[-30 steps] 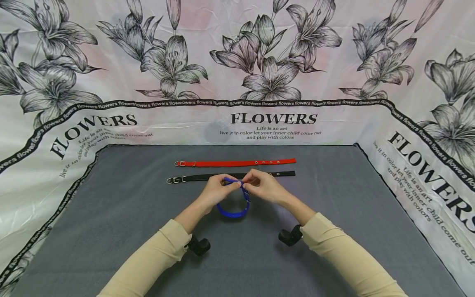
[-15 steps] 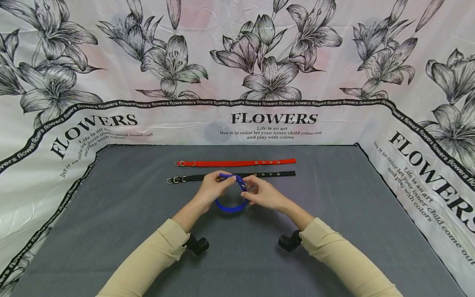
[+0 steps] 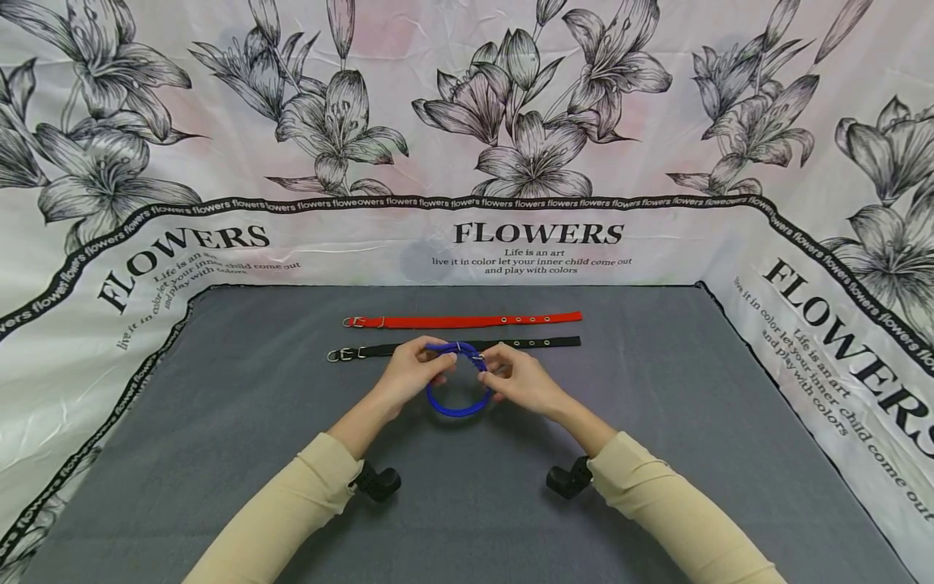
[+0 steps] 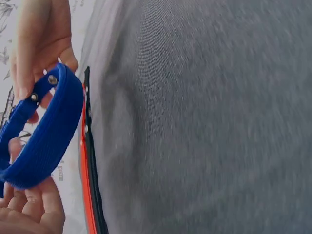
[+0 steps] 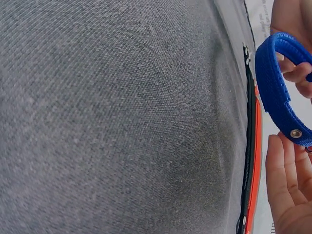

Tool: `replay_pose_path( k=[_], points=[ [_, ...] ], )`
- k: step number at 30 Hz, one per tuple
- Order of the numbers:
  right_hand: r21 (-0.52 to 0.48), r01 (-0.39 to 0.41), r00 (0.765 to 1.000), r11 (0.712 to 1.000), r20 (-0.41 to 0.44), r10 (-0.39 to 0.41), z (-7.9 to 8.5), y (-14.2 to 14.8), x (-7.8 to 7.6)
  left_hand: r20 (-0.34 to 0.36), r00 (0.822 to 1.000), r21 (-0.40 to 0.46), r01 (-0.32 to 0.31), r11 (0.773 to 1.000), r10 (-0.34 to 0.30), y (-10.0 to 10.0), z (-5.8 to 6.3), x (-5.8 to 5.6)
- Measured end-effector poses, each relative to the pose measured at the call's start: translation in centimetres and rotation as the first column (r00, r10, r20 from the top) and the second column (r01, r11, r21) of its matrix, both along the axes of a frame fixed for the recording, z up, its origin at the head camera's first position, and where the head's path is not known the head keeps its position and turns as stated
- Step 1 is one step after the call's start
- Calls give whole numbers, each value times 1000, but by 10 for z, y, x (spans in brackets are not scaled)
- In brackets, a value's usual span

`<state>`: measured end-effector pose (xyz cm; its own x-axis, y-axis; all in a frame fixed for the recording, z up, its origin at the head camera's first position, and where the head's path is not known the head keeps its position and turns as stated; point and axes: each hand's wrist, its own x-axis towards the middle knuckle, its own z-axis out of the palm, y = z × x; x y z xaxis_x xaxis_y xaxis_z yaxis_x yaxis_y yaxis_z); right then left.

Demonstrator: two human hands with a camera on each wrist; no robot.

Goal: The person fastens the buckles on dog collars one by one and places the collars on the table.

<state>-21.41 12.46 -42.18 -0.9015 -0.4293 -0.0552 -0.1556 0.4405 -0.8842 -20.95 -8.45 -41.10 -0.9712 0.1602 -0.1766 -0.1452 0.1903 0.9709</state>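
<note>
A blue collar (image 3: 458, 412), bent round into a loop, is held up between both hands over the grey cloth. My left hand (image 3: 405, 375) pinches its left side between thumb and fingers. On the opposite side my right hand (image 3: 527, 383) grips the band close to the metal buckle (image 3: 477, 358). The left wrist view shows the wide padded part of the collar (image 4: 58, 129) and metal eyelets (image 4: 52, 79) in its strap. Another eyelet (image 5: 296, 133) shows above the right fingertips (image 5: 275, 146) in the right wrist view.
Behind the hands a black collar (image 3: 379, 350) lies flat, partly covered by the left hand and the loop. Farther back a red collar (image 3: 445, 322) lies parallel to it. The grey cloth (image 3: 467, 503) meets a flower-printed curtain (image 3: 365, 243) at the back.
Earlier the fingertips of both hands met at the top of the loop. The right hand has since shifted down its right side, the left hand slightly left, and the loop looks rounder.
</note>
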Motion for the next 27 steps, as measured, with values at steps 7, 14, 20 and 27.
replay_pose_path(
  k=[7,14,20,27],
  points=[
    [-28,33,999,999,-17,-34,0,-2,0,-21,999,-81,37,996,-38,-12,0,-2],
    [-7,95,995,995,-27,-96,-2,-9,-1,-15,1000,-88,9,996,-10,-20,-2,0],
    [17,134,991,991,-17,-134,-3,-18,-2,-19,1000,-60,-3,998,1,-29,-2,2],
    [3,137,991,991,-11,-137,-4,-31,-2,-54,998,-115,-27,993,21,-43,-8,3]
  ],
)
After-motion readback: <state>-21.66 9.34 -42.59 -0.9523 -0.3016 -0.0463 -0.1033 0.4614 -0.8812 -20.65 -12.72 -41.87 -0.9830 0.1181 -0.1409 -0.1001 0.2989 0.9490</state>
